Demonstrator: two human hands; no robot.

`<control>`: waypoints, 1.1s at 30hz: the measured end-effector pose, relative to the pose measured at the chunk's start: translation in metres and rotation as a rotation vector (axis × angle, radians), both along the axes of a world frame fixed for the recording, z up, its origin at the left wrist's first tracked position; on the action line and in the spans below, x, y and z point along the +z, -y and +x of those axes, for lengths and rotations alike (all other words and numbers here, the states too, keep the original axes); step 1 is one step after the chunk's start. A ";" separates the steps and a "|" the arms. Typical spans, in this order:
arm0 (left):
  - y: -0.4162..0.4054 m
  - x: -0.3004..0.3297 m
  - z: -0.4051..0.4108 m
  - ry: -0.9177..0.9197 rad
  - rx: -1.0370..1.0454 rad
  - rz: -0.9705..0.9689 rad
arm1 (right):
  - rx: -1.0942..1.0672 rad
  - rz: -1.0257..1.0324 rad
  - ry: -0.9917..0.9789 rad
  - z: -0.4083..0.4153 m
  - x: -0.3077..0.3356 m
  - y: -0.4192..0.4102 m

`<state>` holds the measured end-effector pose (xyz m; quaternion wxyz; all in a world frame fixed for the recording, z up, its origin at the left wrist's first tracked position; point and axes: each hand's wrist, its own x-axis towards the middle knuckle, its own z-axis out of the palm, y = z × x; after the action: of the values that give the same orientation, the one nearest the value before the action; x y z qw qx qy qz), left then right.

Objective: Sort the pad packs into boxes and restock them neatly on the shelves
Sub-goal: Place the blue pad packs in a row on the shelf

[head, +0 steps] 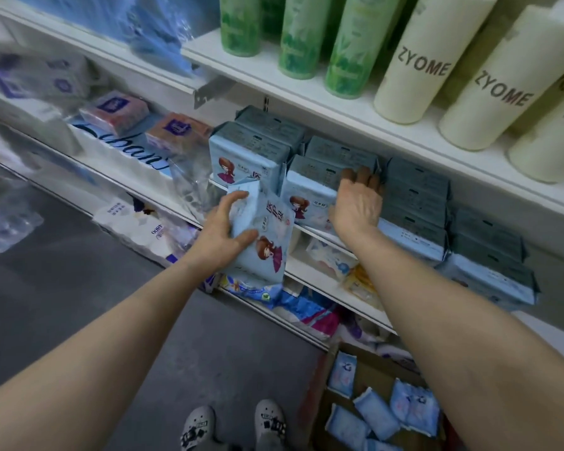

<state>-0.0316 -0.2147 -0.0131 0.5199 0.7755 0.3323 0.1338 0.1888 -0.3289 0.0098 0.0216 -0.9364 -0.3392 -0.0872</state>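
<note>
Head view, from the left: my left hand [223,234] grips a blue pad pack [264,242] before the shelf [323,271]; my right hand [358,203] presses the shelved packs [310,187]. I judge it's restocking, slotting this pack in next

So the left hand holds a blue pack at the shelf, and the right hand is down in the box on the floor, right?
Not quite. In the head view the right hand is on the shelf packs, not in the box. The left hand does hold a blue pack at the shelf.
</note>
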 end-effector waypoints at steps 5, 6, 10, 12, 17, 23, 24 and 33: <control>-0.006 -0.005 -0.002 0.027 0.057 -0.272 | 0.087 0.289 -0.252 -0.055 0.001 0.000; -0.006 -0.005 -0.002 0.022 0.055 -0.305 | 0.052 0.280 -0.351 -0.064 -0.001 -0.001; -0.017 0.000 -0.012 -0.040 -0.104 -0.219 | 0.041 0.275 -0.812 -0.073 0.001 0.016; -0.022 0.007 -0.014 -0.095 -0.274 -0.056 | 0.103 0.168 -0.981 -0.071 0.008 0.034; -0.013 0.027 0.003 -0.083 -0.603 0.266 | 0.157 0.182 -1.039 -0.077 0.011 0.052; -0.014 0.038 0.025 0.001 -0.527 0.599 | -0.041 0.430 -0.938 -0.070 0.015 0.067; -0.012 0.036 0.027 0.015 -0.425 0.583 | -0.078 0.475 -0.913 -0.068 0.015 0.069; -0.002 -0.006 0.049 -0.141 -0.063 0.057 | -0.261 0.523 -0.791 -0.051 0.004 0.054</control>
<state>0.0176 -0.2126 -0.0190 0.4771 0.8075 0.3394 0.0719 0.1376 -0.3833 0.0142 0.3722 -0.8956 -0.1513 0.1909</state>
